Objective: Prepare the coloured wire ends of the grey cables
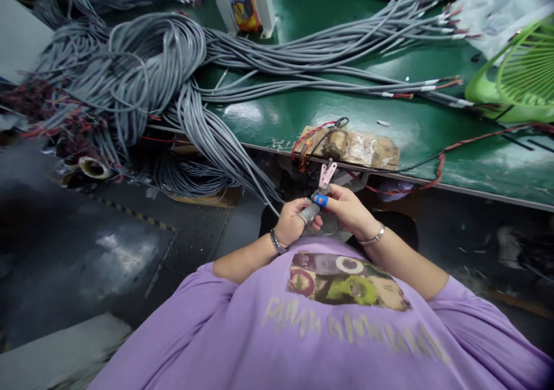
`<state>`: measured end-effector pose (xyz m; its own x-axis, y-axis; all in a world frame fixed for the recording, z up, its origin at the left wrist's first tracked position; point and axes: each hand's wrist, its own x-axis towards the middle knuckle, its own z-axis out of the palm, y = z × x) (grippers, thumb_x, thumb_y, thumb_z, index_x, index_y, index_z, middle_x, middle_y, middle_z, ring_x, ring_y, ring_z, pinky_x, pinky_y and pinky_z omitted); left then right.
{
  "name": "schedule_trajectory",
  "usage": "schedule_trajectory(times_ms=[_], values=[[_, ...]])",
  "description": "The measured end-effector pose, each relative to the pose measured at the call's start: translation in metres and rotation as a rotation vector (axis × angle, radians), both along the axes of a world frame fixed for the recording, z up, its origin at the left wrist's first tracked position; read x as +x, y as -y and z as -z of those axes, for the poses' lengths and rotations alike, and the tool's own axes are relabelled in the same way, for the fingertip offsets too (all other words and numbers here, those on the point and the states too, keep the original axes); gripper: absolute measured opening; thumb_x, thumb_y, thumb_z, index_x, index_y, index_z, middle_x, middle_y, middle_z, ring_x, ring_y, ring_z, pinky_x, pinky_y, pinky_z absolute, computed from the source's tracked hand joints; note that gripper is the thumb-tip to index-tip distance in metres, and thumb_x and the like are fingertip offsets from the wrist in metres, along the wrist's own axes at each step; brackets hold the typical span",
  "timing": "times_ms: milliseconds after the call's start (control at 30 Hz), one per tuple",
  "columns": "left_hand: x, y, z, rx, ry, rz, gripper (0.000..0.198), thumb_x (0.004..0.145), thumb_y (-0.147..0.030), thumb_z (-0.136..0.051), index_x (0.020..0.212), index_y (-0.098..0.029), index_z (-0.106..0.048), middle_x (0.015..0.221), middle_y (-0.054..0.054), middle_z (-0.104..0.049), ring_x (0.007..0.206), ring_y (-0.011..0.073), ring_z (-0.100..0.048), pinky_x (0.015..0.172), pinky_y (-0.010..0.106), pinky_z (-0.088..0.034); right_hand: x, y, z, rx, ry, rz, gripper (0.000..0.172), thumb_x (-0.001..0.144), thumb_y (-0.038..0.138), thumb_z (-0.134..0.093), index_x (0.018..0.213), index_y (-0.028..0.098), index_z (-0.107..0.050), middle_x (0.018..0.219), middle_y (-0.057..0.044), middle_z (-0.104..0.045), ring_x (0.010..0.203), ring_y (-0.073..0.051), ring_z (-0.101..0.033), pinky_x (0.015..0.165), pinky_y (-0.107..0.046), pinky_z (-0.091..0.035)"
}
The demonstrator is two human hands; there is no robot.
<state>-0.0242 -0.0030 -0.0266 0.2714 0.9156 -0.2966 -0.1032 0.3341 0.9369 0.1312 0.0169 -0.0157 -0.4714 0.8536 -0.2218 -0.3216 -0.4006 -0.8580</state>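
My left hand (289, 221) is closed in front of my body, where a strand of the bundled grey cables (225, 139) runs down into it. My right hand (350, 210) meets it with thumb and fingers pinched together; blue tape (319, 199) wraps its thumb. What lies between its fingertips is too small to make out. A grey wrapped piece (309, 212) shows between the two hands; whether it is cable or finger tape I cannot tell. Just beyond the right fingertips stands a pink clip (328, 174), at the bench edge.
A stained wooden block (363, 147) with red and black wires sits on the green bench (277, 119). Coiled grey cables (160, 55) heap at the left. A green fan (519, 72) and a plastic bag (506, 9) stand right. A twisted red-brown cord (467, 141) hangs over the edge.
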Motion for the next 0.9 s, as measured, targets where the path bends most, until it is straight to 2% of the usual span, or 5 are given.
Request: schedule_trajectory(times_ms=[200,267,500,700,900], values=[[0.002,-0.003,0.001,-0.013,0.058,-0.192,0.039,0.074,-0.053,-0.07,0.077,-0.016,-0.058,0.06,0.001,-0.066,0.048,0.0131,-0.063,0.047,0.022,-0.046,-0.005,0.0,0.005,0.039,0.166,0.266,0.033,0.068,0.044,-0.08,0.072,0.017,-0.061,0.059,0.003,-0.056,0.05,-0.008,-0.047,0.05,-0.024,-0.036],[0.003,-0.004,0.003,-0.043,0.097,-0.26,0.041,0.072,-0.054,-0.071,0.08,-0.016,-0.057,0.059,0.0,-0.066,0.049,0.0141,-0.064,0.047,0.022,-0.046,-0.007,0.001,0.007,0.034,0.194,0.311,0.032,0.067,0.044,-0.08,0.072,0.017,-0.063,0.061,0.003,-0.056,0.052,-0.008,-0.044,0.051,-0.025,-0.036],[0.004,-0.003,0.002,-0.072,0.117,-0.333,0.042,0.07,-0.056,-0.069,0.08,-0.017,-0.056,0.06,0.0,-0.066,0.049,0.0146,-0.064,0.046,0.023,-0.046,-0.007,0.006,0.006,0.068,0.19,0.286,0.031,0.064,0.04,-0.082,0.072,0.017,-0.063,0.066,0.002,-0.059,0.058,-0.009,-0.045,0.056,-0.025,-0.037],[0.004,-0.004,-0.001,-0.029,0.096,-0.324,0.04,0.072,-0.055,-0.068,0.075,-0.017,-0.056,0.056,-0.001,-0.063,0.041,0.0103,-0.057,0.042,0.021,-0.042,-0.002,0.006,0.009,0.069,0.192,0.261,0.029,0.065,0.04,-0.08,0.072,0.018,-0.063,0.065,0.002,-0.057,0.058,-0.01,-0.045,0.054,-0.025,-0.037],[0.005,0.001,-0.004,0.055,0.025,-0.285,0.041,0.074,-0.056,-0.068,0.077,-0.017,-0.058,0.06,-0.001,-0.065,0.043,0.0097,-0.058,0.043,0.02,-0.043,-0.002,0.001,0.004,0.012,0.15,0.254,0.035,0.069,0.049,-0.076,0.074,0.018,-0.06,0.064,0.003,-0.054,0.054,-0.009,-0.044,0.052,-0.024,-0.037]])
